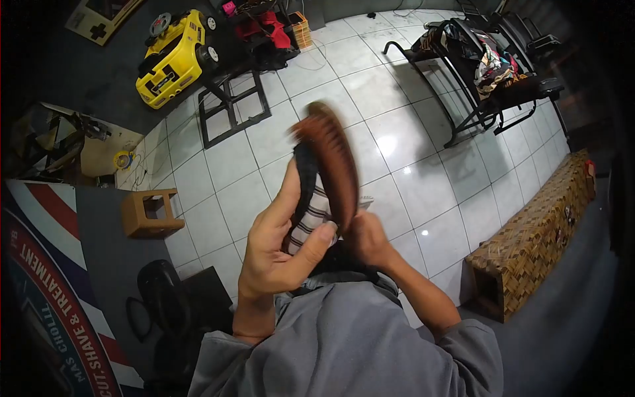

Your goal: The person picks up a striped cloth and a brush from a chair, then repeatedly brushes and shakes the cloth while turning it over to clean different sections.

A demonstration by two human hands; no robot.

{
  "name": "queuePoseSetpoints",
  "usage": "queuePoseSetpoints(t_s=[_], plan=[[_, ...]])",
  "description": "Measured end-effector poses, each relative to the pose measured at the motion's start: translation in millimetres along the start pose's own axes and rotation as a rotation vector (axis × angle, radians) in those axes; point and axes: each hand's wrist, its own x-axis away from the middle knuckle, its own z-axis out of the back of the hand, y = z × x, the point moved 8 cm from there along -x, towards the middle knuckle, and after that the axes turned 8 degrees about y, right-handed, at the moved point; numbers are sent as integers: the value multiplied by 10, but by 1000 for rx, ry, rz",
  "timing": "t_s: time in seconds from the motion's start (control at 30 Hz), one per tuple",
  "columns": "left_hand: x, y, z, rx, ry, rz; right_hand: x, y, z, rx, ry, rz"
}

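Note:
My left hand is closed around a black item with a white, black-striped surface; its exact kind is hard to make out. The thumb presses on the striped part and the fingers are behind it. My right hand is a fist around the lower end of a long, curved brown brush, which is smeared by motion. The brush stands nearly upright against the right side of the black item, with reddish-brown bristles toward its upper left. It covers part of the item.
A woven bench-like box lies at the right. Behind it stands a black metal frame with clothes. A brown stool, a yellow toy car and a barber sign are at the left.

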Motion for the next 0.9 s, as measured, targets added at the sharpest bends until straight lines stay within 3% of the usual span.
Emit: queuePoseSetpoints(t_s=[0.07,0.13,0.17,0.23,0.3,0.37,0.4,0.47,0.53,0.6,0.67,0.73,0.8,0.9], plan=[[2,45,14,36,40,-7,-3,150,-108,-4,16,3],[20,189,144,-16,147,-118,44,879,-185,395,-152,-78],[33,244,181,120,114,-101,118,1299,-90,724,-199,-156],[103,257,382,122,261,-101,409,2104,270,1119,-376,-326],[182,306,473,151,340,-72,913,3019,894,1214,-376,-504],[222,325,515,140,374,-46,1091,3046,1141,1108,-387,-686],[210,291,526,140,379,-48,1054,3042,1137,1112,-391,-683],[158,137,485,258,309,-83,983,3030,1331,718,57,-846],[127,-18,401,210,214,-45,506,2299,1078,424,303,-575],[85,-97,279,250,117,-13,138,1423,617,25,370,-409],[57,-155,184,275,93,44,67,971,223,-167,288,-463],[21,-218,113,195,52,57,-4,417,-125,116,105,-121],[20,-214,97,73,14,5,-43,353,-423,51,-1,110],[44,-152,243,103,82,-8,173,1555,-353,660,-329,-125]])
